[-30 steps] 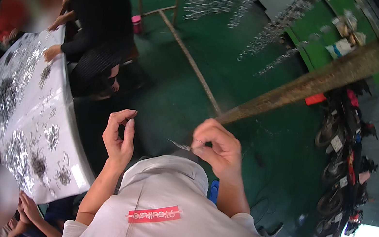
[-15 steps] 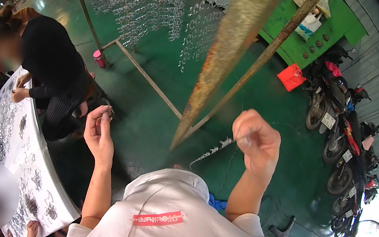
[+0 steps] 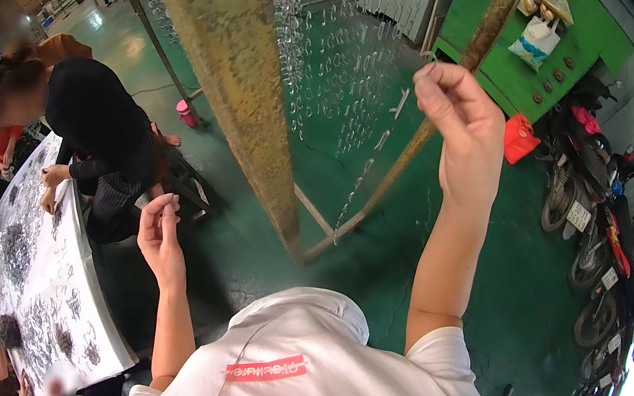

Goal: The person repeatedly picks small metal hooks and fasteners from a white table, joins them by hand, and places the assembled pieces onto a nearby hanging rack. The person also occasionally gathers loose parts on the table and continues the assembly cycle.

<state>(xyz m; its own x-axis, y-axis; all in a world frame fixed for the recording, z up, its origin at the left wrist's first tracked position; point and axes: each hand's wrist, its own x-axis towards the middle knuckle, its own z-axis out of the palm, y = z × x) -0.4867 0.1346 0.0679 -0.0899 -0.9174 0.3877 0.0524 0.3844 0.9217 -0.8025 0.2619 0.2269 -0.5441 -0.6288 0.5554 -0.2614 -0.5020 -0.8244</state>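
Note:
My right hand [image 3: 466, 130] is raised far out in front, thumb and fingers pinched together. From it hangs a thin strand of small shiny metal pieces [image 3: 381, 139], dangling beside a rusty bar. A small dark hook-like tip [image 3: 434, 58] shows just above the fingertips. Lower and to the left, my left hand [image 3: 164, 249] is held up with its fingers curled against the thumb. Whatever its fingertips pinch, if anything, is too small to make out. Ahead of both hands hang many similar strands [image 3: 353, 64] of metal pieces.
A thick rusty frame post [image 3: 227, 86] slants close between my hands. On the left, people work around a white-covered table [image 3: 106, 322] strewn with dark and shiny small pieces. A green cabinet [image 3: 481, 30], a red bag [image 3: 519, 138] and parked motorbikes [image 3: 601, 216] line the right.
My right hand has risen and reached farther forward, lifting the strand with it. My left hand stays curled at nearly the same place. The view has shifted, bringing the rusty post nearer.

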